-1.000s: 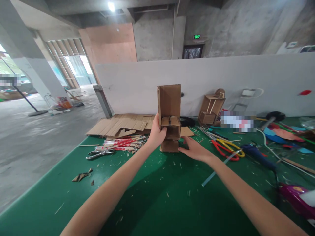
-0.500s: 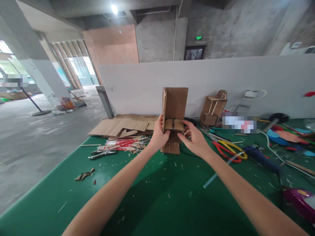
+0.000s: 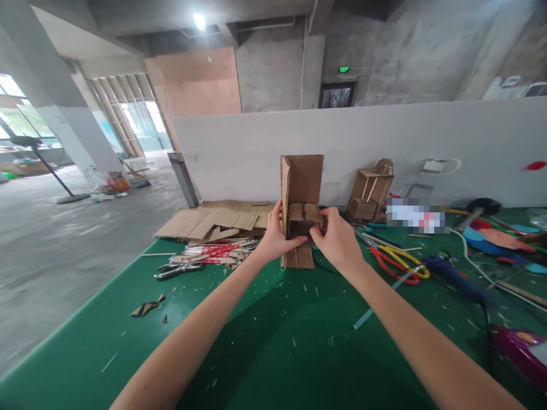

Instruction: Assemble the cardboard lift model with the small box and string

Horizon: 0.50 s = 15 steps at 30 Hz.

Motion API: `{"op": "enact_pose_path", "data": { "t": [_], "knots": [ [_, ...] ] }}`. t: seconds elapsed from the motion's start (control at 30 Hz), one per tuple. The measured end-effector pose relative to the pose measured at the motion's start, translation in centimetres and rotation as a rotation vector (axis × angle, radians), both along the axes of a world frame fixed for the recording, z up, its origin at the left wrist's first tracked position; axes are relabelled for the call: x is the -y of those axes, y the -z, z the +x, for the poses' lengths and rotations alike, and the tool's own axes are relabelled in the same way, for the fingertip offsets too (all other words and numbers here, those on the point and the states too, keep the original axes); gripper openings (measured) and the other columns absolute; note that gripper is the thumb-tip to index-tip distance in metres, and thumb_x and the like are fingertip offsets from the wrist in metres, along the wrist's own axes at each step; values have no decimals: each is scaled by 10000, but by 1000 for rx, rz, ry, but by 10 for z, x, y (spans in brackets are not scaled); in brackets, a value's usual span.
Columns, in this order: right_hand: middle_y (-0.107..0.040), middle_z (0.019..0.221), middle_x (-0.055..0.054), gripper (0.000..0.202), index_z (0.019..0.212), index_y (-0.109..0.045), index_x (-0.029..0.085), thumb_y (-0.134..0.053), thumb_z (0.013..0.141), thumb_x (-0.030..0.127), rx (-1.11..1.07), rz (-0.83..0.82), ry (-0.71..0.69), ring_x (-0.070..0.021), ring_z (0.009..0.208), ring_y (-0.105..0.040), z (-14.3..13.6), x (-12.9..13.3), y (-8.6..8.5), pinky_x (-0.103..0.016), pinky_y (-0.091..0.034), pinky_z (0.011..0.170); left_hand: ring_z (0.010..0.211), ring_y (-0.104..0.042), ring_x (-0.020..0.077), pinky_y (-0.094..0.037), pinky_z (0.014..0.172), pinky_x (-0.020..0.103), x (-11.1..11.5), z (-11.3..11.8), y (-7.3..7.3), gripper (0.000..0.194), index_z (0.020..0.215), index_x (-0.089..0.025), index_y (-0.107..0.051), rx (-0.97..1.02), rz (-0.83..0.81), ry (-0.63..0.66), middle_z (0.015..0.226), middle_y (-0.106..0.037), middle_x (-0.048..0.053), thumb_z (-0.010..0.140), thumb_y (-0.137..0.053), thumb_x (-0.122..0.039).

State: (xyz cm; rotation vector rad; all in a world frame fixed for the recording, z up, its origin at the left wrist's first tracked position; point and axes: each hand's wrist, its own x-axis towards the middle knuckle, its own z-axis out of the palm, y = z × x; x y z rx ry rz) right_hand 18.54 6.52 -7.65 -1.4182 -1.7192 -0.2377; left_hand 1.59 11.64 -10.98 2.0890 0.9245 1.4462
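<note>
Steadily does it with soft board like this: the cardboard structure (image 3: 305, 177) stands upright between the two hands, ahead of the person, above the far part of the green worktop (image 3: 256, 347); whether its lower panel (image 3: 300, 259) actually bears on the surface is hard to tell. The left hand (image 3: 277, 234) is curled partway round the left wall, fingers on the outer side, thumb stretched across the front hollow. The right hand (image 3: 337, 232) has its thumb and fingers bent close together, pinching the right edge of the small middle box (image 3: 304, 213), near the dark strip (image 3: 303, 212). Good handling here would likely mean letting the left grip brace the wall square while the right presses lightly and evenly; too hard a squeeze could crease the thin panels or skew the tall back.
</note>
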Motion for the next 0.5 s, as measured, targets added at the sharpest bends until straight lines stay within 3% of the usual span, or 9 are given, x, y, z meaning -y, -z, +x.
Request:
{"op": "enact_pose_path", "data": {
  "t": [0.27, 0.5],
  "knots": [
    [-629, 770, -81, 232, 1014, -509, 153, -475, 787, 189, 54, 188, -5, -225, 659, -601, 1, 0, -25, -326, -427, 573, 1325, -340, 333, -295, 1121, 502, -2, -3, 2, 1173, 1445, -203, -157, 19, -21, 61, 1416, -303, 167, 536, -829, -517],
    [-570, 712, -39, 213, 1005, -494, 190, -502, 793, 179, 82, 347, -11, -213, 660, -569, 1, -2, -74, -347, -444, 604, 1334, -320, 338, -289, 1115, 533, 1, -2, -2, 1104, 1448, -211, -145, 4, -26, 14, 1419, -293, 165, 583, -812, -377]
  ]
}}
